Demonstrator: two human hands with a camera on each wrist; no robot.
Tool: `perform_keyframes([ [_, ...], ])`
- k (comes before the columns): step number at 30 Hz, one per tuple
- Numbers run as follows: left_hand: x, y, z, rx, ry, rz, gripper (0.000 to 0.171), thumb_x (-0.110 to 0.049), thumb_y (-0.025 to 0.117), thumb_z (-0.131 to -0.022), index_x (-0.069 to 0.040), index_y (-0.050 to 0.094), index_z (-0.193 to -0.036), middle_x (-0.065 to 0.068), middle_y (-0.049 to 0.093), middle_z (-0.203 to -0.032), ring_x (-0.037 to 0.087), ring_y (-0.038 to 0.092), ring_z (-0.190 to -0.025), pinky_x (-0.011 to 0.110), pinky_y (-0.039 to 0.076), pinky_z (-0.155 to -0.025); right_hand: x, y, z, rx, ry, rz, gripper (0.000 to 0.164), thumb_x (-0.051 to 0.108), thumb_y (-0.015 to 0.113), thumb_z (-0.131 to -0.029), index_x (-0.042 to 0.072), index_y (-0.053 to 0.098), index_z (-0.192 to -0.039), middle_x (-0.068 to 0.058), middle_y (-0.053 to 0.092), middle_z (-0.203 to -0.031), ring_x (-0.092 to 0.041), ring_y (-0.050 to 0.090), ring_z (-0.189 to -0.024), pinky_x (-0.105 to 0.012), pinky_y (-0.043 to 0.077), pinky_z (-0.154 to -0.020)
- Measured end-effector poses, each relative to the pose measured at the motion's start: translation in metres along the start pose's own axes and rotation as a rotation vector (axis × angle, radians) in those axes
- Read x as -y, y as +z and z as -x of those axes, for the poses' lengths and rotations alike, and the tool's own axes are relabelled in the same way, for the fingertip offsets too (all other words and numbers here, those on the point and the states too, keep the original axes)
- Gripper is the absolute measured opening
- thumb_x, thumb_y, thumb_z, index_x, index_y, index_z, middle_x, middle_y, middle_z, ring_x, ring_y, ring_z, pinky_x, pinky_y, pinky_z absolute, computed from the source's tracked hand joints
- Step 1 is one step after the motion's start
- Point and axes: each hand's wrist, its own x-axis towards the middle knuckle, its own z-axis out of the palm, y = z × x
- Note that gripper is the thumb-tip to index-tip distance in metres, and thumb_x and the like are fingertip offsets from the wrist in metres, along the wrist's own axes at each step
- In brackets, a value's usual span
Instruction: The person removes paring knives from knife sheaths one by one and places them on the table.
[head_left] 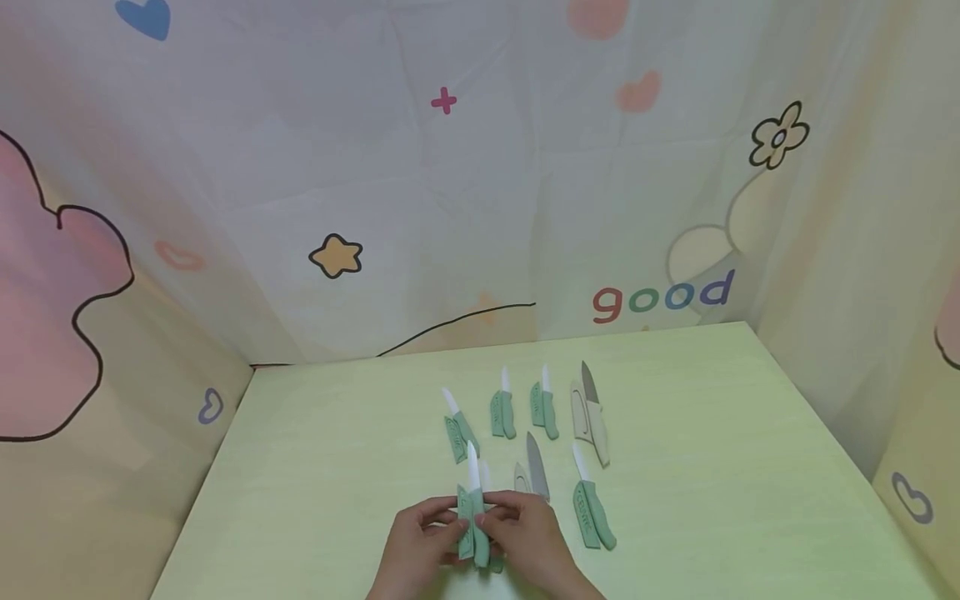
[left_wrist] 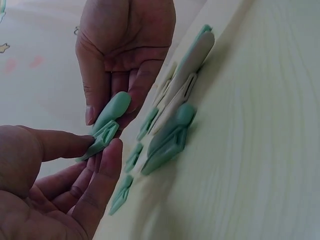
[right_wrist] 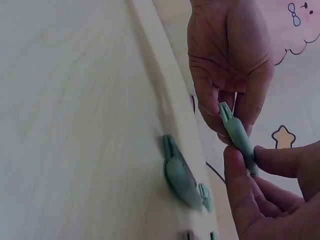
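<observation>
In the head view, my left hand [head_left: 420, 537] pinches a green blade sheath [head_left: 465, 537] between thumb and fingers. My right hand [head_left: 528, 533] pinches the green handle of a white-bladed paring knife [head_left: 473, 471]. Sheath and knife are held upright side by side above the table, the bare blade pointing away from me. From the left wrist, the knife's handle [left_wrist: 116, 104] and the sheath [left_wrist: 103, 136] show close together at the fingertips. Another green knife [left_wrist: 172, 135] with its sheath lies on the table below, mostly hidden by the hands in the head view.
Several other knives lie bare beside their sheaths on the pale table [head_left: 315, 483]. Green ones include a right-hand knife [head_left: 597, 512] and a back knife [head_left: 549, 408]. A beige knife [head_left: 594, 417] lies at back right; another grey blade [head_left: 537, 468] is partly behind my right hand. A printed curtain [head_left: 465, 208] encloses the table.
</observation>
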Motion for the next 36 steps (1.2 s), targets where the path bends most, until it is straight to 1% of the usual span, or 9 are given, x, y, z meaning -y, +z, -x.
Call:
perform_keyframes([
  [6,0.0,-0.021,0.001,-0.082,-0.01,-0.026,0.039,-0.011,0.069,-0.088,0.003,0.06,-0.124,0.013,0.064,-0.093,0.023,0.067,-0.079,0.038,0.062,-0.062,0.013,0.019,-0.015,0.042,-0.056,0.079,0.034,0.007,0.069,-0.086,-0.005,0.065,-0.117,-0.01,0.069,-0.091,-0.014,0.066,-0.07,-0.03,0.06,-0.057],
  [9,-0.001,-0.029,-0.001,-0.13,-0.008,-0.052,0.039,-0.01,0.069,-0.087,0.004,0.06,-0.123,0.014,0.064,-0.094,0.023,0.067,-0.079,0.036,0.062,-0.062,0.017,0.027,-0.022,0.038,-0.08,0.141,0.033,0.005,0.069,-0.084,-0.005,0.066,-0.116,-0.008,0.068,-0.089,-0.013,0.064,-0.065,-0.027,0.059,-0.054],
  [13,0.0,-0.036,-0.006,-0.197,-0.003,-0.092,0.037,-0.008,0.07,-0.086,0.004,0.063,-0.12,0.015,0.065,-0.092,0.022,0.066,-0.075,0.032,0.061,-0.06,0.02,0.036,-0.033,0.012,-0.109,0.267,0.032,0.006,0.071,-0.082,-0.001,0.069,-0.113,-0.003,0.069,-0.084,-0.008,0.062,-0.063,-0.024,0.055,-0.053],
  [17,0.003,-0.037,-0.012,-0.236,0.007,-0.156,0.034,-0.007,0.07,-0.085,0.004,0.065,-0.117,0.013,0.067,-0.087,0.02,0.065,-0.07,0.029,0.061,-0.057,0.019,0.042,-0.041,-0.023,-0.137,0.383,0.03,0.008,0.074,-0.08,0.001,0.071,-0.109,0.001,0.07,-0.078,-0.004,0.058,-0.065,-0.025,0.052,-0.054],
  [24,0.01,-0.036,-0.022,-0.276,0.003,-0.287,0.032,-0.004,0.07,-0.084,0.005,0.066,-0.114,0.008,0.068,-0.079,0.018,0.063,-0.058,0.025,0.058,-0.05,0.014,0.045,-0.053,-0.043,-0.164,0.535,0.028,0.01,0.076,-0.078,0.001,0.073,-0.104,0.003,0.071,-0.075,-0.007,0.059,-0.07,-0.028,0.052,-0.058],
  [28,0.01,-0.035,-0.024,-0.299,0.028,-0.391,0.034,-0.006,0.07,-0.083,0.004,0.067,-0.115,0.004,0.066,-0.075,0.015,0.06,-0.052,0.025,0.054,-0.047,0.012,0.047,-0.058,-0.041,-0.175,0.586,0.026,0.01,0.076,-0.078,0.0,0.073,-0.102,0.004,0.07,-0.073,-0.007,0.058,-0.068,-0.028,0.052,-0.057],
  [32,0.008,-0.033,-0.026,-0.341,0.067,-0.545,0.034,-0.008,0.072,-0.08,0.001,0.069,-0.113,-0.001,0.065,-0.071,0.01,0.055,-0.053,0.026,0.049,-0.05,0.013,0.049,-0.062,-0.039,-0.174,0.619,0.025,0.009,0.076,-0.078,0.0,0.073,-0.101,0.004,0.068,-0.072,-0.007,0.057,-0.065,-0.027,0.052,-0.057],
  [34,0.006,-0.032,-0.027,-0.357,0.073,-0.602,0.034,-0.009,0.073,-0.079,0.0,0.069,-0.112,-0.003,0.064,-0.071,0.009,0.053,-0.055,0.026,0.048,-0.052,0.013,0.051,-0.063,-0.037,-0.167,0.627,0.025,0.008,0.076,-0.078,-0.001,0.073,-0.102,0.004,0.066,-0.069,-0.007,0.054,-0.062,-0.026,0.05,-0.054],
  [36,0.004,-0.03,-0.026,-0.371,0.072,-0.639,0.034,-0.009,0.073,-0.079,0.001,0.069,-0.112,-0.003,0.064,-0.071,0.009,0.052,-0.057,0.026,0.049,-0.052,0.014,0.053,-0.064,-0.029,-0.149,0.63,0.025,0.008,0.075,-0.078,-0.002,0.073,-0.102,0.005,0.063,-0.066,-0.007,0.052,-0.059,-0.025,0.048,-0.052],
])
